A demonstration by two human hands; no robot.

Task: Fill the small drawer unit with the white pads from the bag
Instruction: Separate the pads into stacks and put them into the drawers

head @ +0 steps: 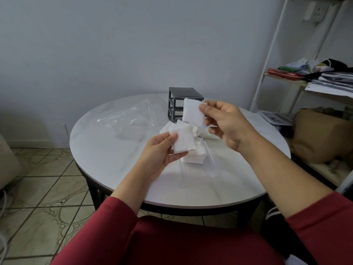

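On the round white worktop (114, 159), toward its far edge: small drawer unit (181, 94), dark grey, quantity one. It stands upright with its slots seemingly vacant. Its front is partly hidden by a held pad.

Left of the unit, toward the far-left edge: clear plastic bag (131, 119), quantity one, lying slack and flat.

At worktop centre, under the hands: clear drawer (209, 165), at least one; whether a second lies beside it cannot be told. Its long axis runs from far edge to near edge.
- Pad stack (194, 158), quantity one, sits at the drawer's far end; pads in it cannot be counted.
- Loose pad heap (197, 131), quantity one, lies between drawer and unit; its pads also cannot be counted.

Hands, quantity two, held apart above the worktop:
- Left hand (160, 155) pinches the lower pad (184, 140) between thumb and fingers, just over the stack.
- Right hand (227, 125) pinches the upper pad (192, 113) by its right edge, hanging flat in front of the unit.

Governing relation: the stack lies directly below and slightly toward the near edge from both pads. The left hand is the nearer, so a short downward placement would likely serve. The unit lies beyond both hands, nearer the right.
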